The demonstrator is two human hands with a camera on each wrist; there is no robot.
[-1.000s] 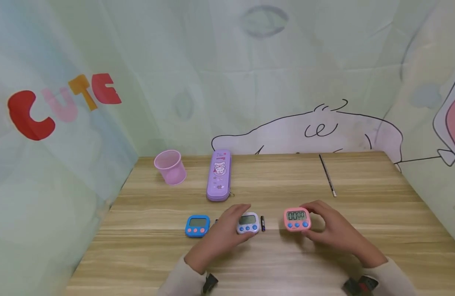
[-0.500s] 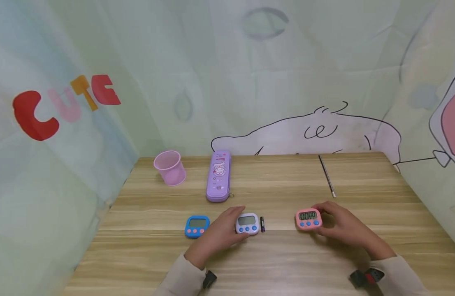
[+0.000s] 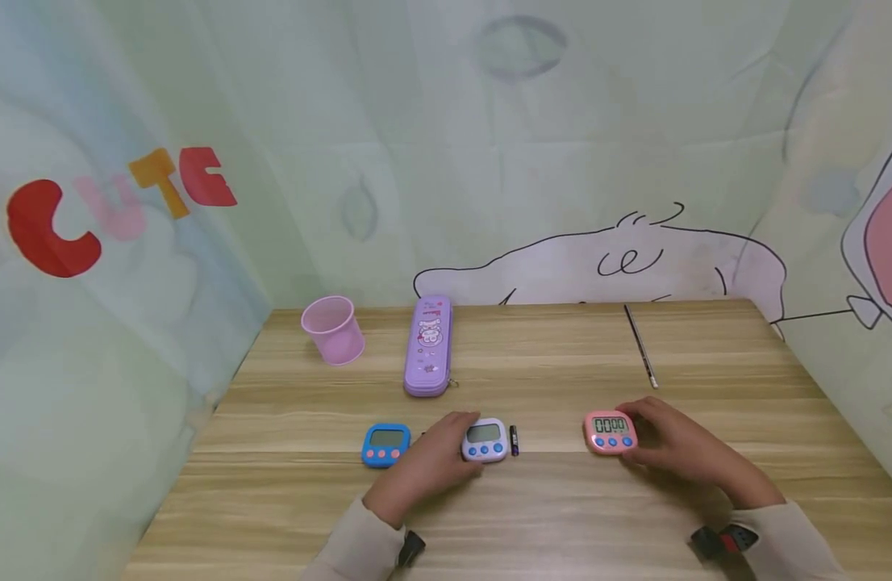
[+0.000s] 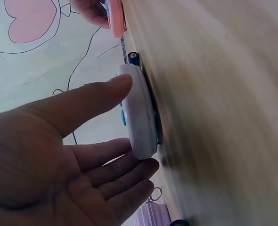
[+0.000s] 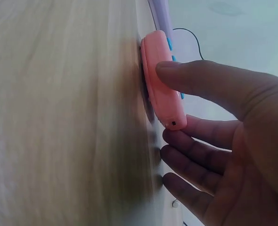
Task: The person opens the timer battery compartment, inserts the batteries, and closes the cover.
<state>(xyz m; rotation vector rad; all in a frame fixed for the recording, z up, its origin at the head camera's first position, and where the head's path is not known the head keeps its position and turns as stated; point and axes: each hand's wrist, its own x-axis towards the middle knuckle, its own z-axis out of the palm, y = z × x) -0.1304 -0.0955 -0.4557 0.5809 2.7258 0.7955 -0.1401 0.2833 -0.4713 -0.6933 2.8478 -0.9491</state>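
Observation:
In the head view, my left hand (image 3: 435, 456) is around the left side of a white digital timer (image 3: 485, 440) with blue buttons and a blank screen. In the left wrist view its thumb lies against the timer's near edge, with the fingers at its side and behind. My right hand (image 3: 674, 444) holds a pink digital timer (image 3: 610, 433), its screen lit with zeros, by the right end between thumb and fingers. A blue digital timer (image 3: 386, 445) lies left of my left hand. Just right of the white timer is a small dark battery (image 3: 514, 440).
A pink cup (image 3: 335, 331) stands at the back left of the wooden table (image 3: 533, 524). Beside it lies a purple pencil case (image 3: 428, 347). A pencil (image 3: 640, 347) lies at the back right. A printed curtain (image 3: 446, 161) encloses the back and sides.
My right hand has moved the pink timer to the right, farther from the white one. My left hand has drawn slightly left along the white timer, which has barely moved.

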